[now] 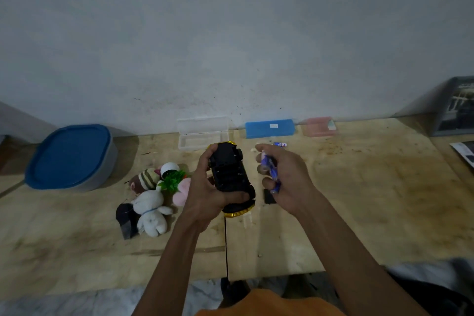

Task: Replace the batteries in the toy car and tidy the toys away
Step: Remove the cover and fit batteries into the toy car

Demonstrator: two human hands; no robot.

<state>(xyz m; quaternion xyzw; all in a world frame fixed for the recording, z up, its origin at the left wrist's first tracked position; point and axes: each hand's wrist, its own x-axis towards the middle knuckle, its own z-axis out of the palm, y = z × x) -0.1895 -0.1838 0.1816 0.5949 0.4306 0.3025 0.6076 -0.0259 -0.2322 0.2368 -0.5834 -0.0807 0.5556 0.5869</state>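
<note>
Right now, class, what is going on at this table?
A person holds a toy car upside down in the left hand, its black underside facing up. The right hand grips blue batteries. Another battery lies on the table beyond. Soft toys sit piled to the left, not yet tidied.

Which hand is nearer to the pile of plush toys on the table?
Left. The left hand, holding the toy car, is just beside the plush toys; the right hand is beyond the car.

Dim, bluish light. Soft shadows fall left of the blue-lidded tub (70, 158). Wide-angle bending at frame edges; right-side items smeared, overall focus soft, grainy.
</note>
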